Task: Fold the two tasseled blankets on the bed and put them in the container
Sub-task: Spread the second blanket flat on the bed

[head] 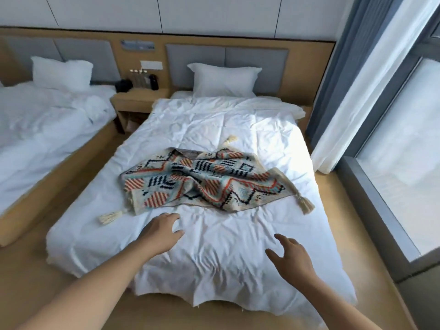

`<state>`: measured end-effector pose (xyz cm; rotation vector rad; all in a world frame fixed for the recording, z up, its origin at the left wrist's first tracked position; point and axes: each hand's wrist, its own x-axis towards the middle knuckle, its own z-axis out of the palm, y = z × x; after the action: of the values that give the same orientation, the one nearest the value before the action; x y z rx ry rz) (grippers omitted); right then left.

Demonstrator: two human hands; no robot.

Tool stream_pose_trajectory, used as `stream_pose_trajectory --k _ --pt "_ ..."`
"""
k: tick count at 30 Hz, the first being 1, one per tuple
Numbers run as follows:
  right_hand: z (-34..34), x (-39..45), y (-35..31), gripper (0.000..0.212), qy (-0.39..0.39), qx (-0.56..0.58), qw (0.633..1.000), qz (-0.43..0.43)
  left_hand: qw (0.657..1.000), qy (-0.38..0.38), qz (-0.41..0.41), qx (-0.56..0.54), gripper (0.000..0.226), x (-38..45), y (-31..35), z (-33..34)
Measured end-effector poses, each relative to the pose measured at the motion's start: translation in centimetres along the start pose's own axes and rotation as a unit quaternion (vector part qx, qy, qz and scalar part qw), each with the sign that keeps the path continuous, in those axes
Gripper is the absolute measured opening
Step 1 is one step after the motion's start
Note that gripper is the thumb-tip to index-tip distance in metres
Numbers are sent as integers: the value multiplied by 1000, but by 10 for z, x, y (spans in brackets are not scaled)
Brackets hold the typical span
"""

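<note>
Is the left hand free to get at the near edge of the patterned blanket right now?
Probably yes: the left hand is open, holds nothing and hovers just short of the patterned blanket; only bare white duvet lies between them.

Both bare forearms reach up from the bottom of the frame toward its centre. The left hand (164, 231) sits a little left of centre, higher in the frame than the other, palm down, fingers loosely spread and slightly bent, holding nothing. The right hand (291, 257) is lower and right of centre, palm down too, thumb splayed toward the left, fingers relaxed and extended, also holding nothing.
</note>
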<state>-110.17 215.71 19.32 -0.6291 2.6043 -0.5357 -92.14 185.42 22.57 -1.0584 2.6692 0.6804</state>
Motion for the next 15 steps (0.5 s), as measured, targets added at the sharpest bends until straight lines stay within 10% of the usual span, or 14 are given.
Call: stream_pose_trajectory --k 15 --pt "102 182 -97 51 -166 -1 986 32 941 22 -275 -197 51 93 -157 7"
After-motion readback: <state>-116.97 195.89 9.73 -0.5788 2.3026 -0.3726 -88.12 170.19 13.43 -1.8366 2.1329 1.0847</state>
